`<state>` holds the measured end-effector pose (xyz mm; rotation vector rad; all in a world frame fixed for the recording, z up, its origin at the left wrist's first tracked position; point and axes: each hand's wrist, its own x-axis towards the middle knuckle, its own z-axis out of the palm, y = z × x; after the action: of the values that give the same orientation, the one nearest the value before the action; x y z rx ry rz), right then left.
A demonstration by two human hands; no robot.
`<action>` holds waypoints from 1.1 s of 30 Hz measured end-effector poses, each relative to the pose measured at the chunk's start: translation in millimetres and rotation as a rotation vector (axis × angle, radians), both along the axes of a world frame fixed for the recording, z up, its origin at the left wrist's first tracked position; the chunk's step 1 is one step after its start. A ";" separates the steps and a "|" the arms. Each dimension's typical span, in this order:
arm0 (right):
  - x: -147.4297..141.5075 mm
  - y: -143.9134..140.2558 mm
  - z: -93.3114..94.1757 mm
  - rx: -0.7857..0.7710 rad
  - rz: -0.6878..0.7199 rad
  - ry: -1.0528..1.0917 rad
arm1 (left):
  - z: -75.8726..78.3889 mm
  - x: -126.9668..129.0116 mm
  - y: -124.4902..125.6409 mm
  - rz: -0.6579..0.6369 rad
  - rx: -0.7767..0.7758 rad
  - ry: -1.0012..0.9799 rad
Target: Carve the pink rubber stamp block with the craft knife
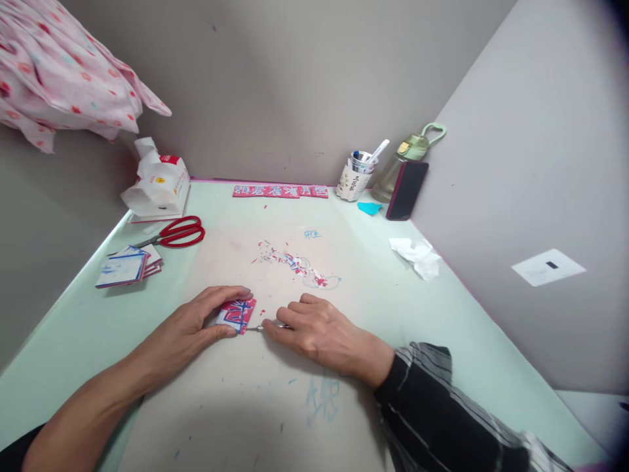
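Note:
My left hand (189, 324) pinches a small square carving block (236, 316) flat on the board, thumb on the near edge and fingers on the far edge. Its face is red and white, with a character in blue lines. My right hand (322, 334) is closed round a thin metal carving knife (254, 328), whose tip meets the block's lower right corner. Most of its handle is hidden under my fingers. Beyond both hands, red, white and blue shavings (295, 263) lie scattered. A row of red character squares (280, 191) lines the back edge.
On the left are stacked squares (120, 267), red-handled scissors (181, 231) and a tissue pack (160, 187). A pen cup (352, 180), a bottle (388, 177), a phone (407, 190) and crumpled tissue (417, 257) stand or lie on the right. Pink cloth (69, 72) hangs at upper left.

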<state>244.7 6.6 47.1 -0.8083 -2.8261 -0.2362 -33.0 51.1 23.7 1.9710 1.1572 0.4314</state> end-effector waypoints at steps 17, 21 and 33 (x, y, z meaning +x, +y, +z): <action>6.7 -10.3 -7.3 -0.163 -0.178 0.208 | 4.2 5.9 -6.7 0.071 0.034 0.009; -1.0 -15.7 -3.3 -0.256 -0.178 0.198 | 4.0 4.4 -9.1 0.160 0.018 -0.015; 3.0 -5.7 -16.6 -0.124 -0.577 0.236 | 6.8 9.3 -20.3 0.135 0.306 -0.076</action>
<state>247.7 0.9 30.6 -1.5536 -2.3462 -0.0376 -23.6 30.8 30.5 2.1197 1.2385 0.7871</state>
